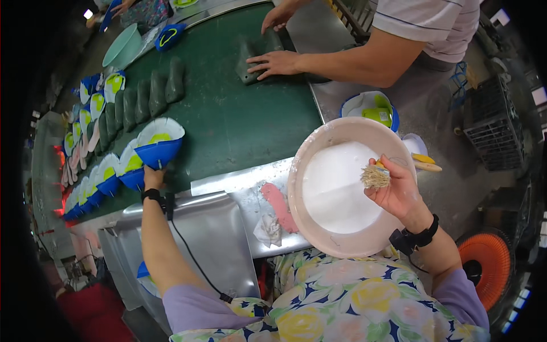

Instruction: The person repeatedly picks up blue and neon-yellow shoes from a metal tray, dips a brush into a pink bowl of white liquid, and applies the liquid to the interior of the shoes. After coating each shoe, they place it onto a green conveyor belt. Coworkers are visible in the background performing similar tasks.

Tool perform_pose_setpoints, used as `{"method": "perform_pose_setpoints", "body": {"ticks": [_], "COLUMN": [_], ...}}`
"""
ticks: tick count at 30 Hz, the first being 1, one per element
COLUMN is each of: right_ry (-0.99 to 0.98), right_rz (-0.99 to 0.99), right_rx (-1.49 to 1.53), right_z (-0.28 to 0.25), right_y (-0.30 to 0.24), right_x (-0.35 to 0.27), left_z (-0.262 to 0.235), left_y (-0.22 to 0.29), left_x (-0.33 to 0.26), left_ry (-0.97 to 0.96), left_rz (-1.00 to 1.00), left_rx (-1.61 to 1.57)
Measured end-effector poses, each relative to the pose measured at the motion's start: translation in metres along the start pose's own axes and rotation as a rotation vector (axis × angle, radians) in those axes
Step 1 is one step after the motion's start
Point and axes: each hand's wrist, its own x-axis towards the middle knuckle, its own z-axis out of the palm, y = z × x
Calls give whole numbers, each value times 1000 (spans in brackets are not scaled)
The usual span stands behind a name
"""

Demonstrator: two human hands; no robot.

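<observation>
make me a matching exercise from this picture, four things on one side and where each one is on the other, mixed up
Things:
1. brush
2. blue shoe sole
3. crumpled rag
4. orange fan

Places:
a. on the metal ledge beside the pink basin
b. in the right hand, over the white liquid
c. low at the right edge of the view
d. at the left hand, on the green belt

Pairs: 1-b, 2-d, 3-a, 4-c

Bright, even overhead light fills the middle of the frame, and shadows stay soft and short. The white paste in the basin (307, 228) nearly blows out, and the metal sheet (216, 233) at lower centre shows pale glare. Edges fall to black, straight lines bow toward the rim, and the far left looks dim and smeared.
</observation>
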Motion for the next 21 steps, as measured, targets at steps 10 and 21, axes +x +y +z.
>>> {"method": "perform_pose_setpoints", "body": {"ticks": [10,21], "right_ry": [-128,-267], "right_rz": [-179,-353], "right_rx": [-327,-1026], "right_z": [-71,-37], "right_y": [-14,3], "right_x": [-8,-17], "left_z": [-171,-113], "left_y": [-110,-112], "left_x": [-178,-302], "left_ry": [584,289], "left_rz": [-77,-424], "left_rx": [524,-399]}}
